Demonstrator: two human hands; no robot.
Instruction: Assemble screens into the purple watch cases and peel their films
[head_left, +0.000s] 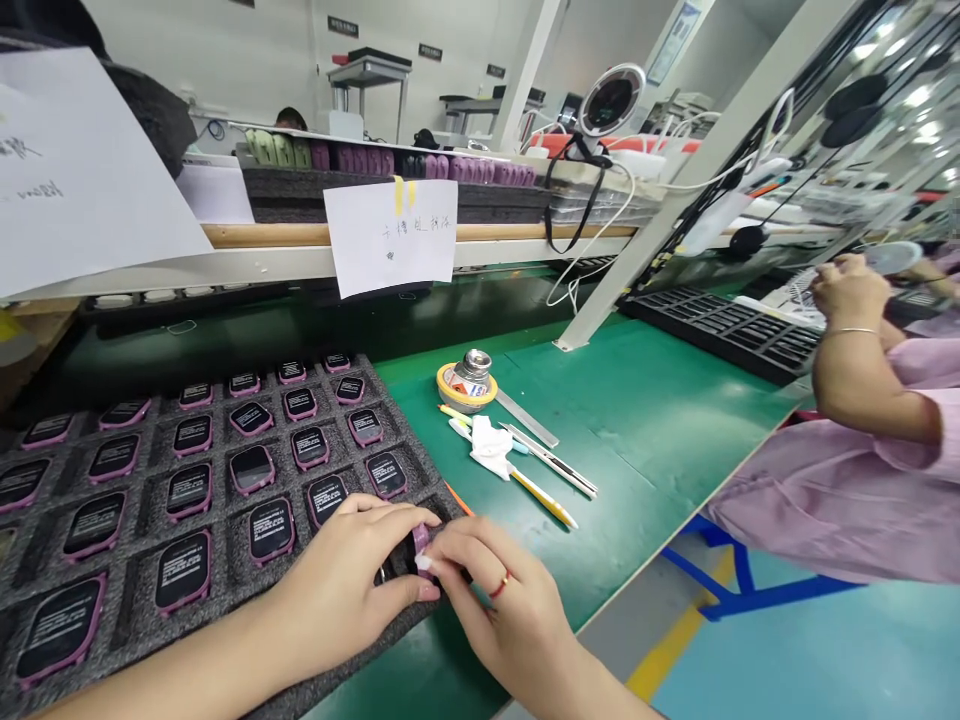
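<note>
Near the front right corner of the grey foam tray (234, 590), my left hand (360, 565) grips a purple smartwatch (421, 538) between thumb and fingers, its edge turned up. My right hand (510, 590), with a red band on one finger, pinches a small white piece (424, 564) that looks like cloth or tissue against the watch's side. My fingers cover most of this watch. Rows of purple-framed smartwatches, such as one nearby (271, 528), lie in the tray's pockets, many with white text on dark screens.
On the green bench (630, 420) lie a metal-topped dispenser with yellow tape (466, 382), a steel ruler (527, 417), tweezers (555, 462), a crumpled white cloth (491, 445) and a yellow-white pen (544, 500). A post (622, 240) rises behind. A co-worker (862, 420) sits at right.
</note>
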